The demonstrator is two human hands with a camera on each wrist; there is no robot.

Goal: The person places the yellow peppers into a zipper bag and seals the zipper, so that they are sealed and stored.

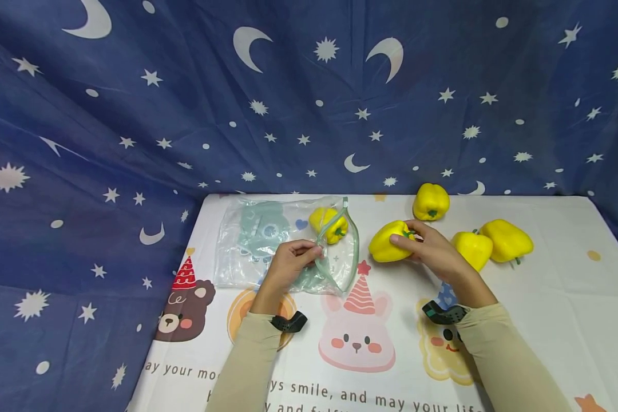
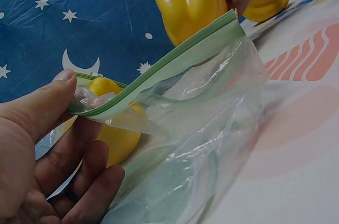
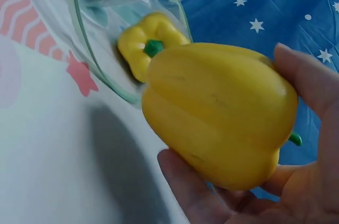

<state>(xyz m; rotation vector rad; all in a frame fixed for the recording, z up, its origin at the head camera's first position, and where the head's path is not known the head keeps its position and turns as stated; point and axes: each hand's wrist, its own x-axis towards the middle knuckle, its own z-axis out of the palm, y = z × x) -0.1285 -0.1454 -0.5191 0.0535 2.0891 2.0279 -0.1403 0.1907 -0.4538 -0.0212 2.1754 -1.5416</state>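
My left hand (image 1: 294,264) pinches the green zip edge of a clear plastic zip bag (image 1: 247,269) that lies on the table. Its mouth gapes toward the right, and one yellow bell pepper (image 1: 332,223) rests inside near the opening. In my right hand (image 1: 432,249) I hold a second yellow bell pepper (image 3: 222,113), thumb on one side and fingers on the other, its green stem toward the palm. That pepper is raised over the table just right of the bag's mouth, casting a shadow in the right wrist view.
One yellow pepper (image 1: 431,201) stands at the table's back edge. Two more, a nearer pepper (image 1: 472,249) and a farther-right pepper (image 1: 507,240), lie side by side beyond my right hand. A blue star-patterned curtain (image 1: 309,114) hangs behind the printed white tablecloth (image 1: 561,320).
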